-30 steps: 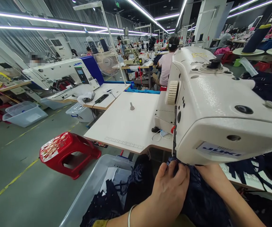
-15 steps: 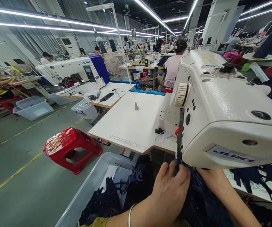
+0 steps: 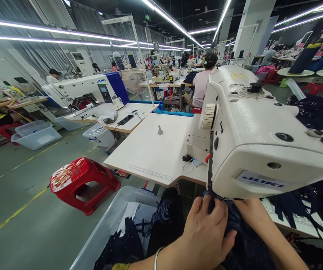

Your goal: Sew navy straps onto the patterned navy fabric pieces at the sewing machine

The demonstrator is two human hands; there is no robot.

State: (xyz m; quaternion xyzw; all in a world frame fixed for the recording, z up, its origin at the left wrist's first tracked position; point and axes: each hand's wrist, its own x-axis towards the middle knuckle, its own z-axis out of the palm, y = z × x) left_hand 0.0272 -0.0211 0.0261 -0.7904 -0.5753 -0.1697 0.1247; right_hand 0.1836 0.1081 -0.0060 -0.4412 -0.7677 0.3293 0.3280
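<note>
Dark navy fabric [image 3: 244, 243] hangs at the near end of a white JUKI sewing machine [image 3: 251, 127], bunched below its head. My left hand [image 3: 206, 228], with a bangle on the wrist, has its fingers curled over the fabric close to the machine's needle end, the thumb lying over the cloth on the right. My right hand [image 3: 248, 210] reaches in from the right on the other side of the fabric. Its fingers are hidden behind the cloth and the machine head, so their grip does not show.
Left of my arm, a clear plastic bin [image 3: 105, 221] holds navy pieces. A red stool [image 3: 85, 183] stands on the floor beyond it. The white machine table [image 3: 153, 146] extends ahead. Navy strips [image 3: 293, 204] lie on the right-hand surface. Other people sit at machines farther off.
My left hand has turned slightly, and its thumb now shows at the right over the fabric. The camera view has shifted a little. My right hand stays behind the fabric.
</note>
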